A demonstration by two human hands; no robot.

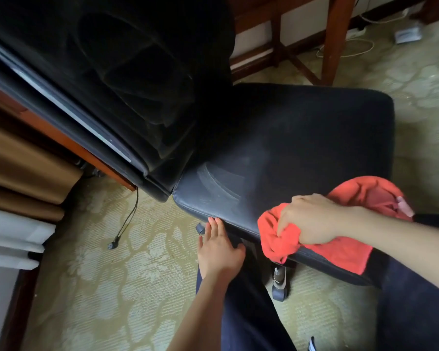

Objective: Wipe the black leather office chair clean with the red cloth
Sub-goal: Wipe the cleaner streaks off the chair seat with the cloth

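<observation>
The black leather office chair [289, 138] fills the middle of the view, its dusty backrest [127, 79] reclined to the upper left and its seat showing curved wipe marks. My right hand [309, 219] grips the bunched red cloth [340, 249] on the seat's near edge, and the cloth drapes over that edge. Fingers straight, my left hand [218, 247] touches the underside rim of the seat just left of the cloth.
A chair caster [279, 282] stands on the patterned carpet [107, 274] below the seat. A black cable [127, 219] hangs at the left beside curtains [18, 173]. Wooden desk legs [337, 39] and white cables lie at the top right. My dark trouser legs fill the lower right.
</observation>
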